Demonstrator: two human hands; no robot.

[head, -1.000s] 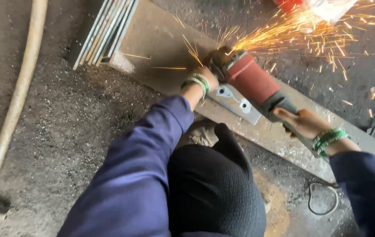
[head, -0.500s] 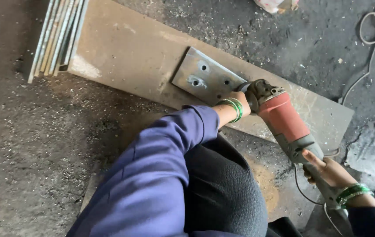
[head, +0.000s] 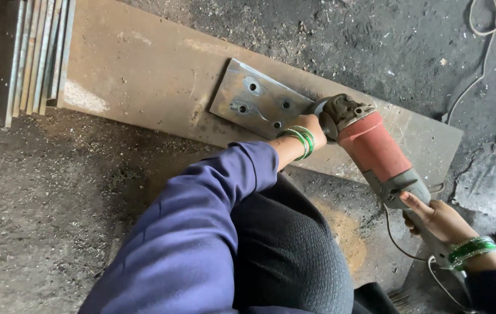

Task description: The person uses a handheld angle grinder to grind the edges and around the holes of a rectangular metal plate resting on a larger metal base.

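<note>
The left hand (head: 312, 129) grips the front of the grinder (head: 370, 148), fingers wrapped around its dark head just beside the edge of the plate (head: 259, 100). The right hand (head: 437, 220) holds the grinder's grey rear handle, fingers curled under it and thumb along the top. The grinder has a red body and lies slanted, head up toward the plate and tail down toward the person.

The plate is a small steel rectangle with 4 holes, lying flat and tilted on a long rusty slab (head: 143, 75) that runs diagonally across the floor (head: 38, 203). The grinder's head rests at the plate's right corner; whether the disc touches it is hidden by the hand.

Green bangles (head: 300, 139) circle the left wrist, and more sit on the right. A stack of thin metal strips (head: 38, 55) lies at the slab's left end. A cable (head: 486, 52) trails over the floor at upper right.
</note>
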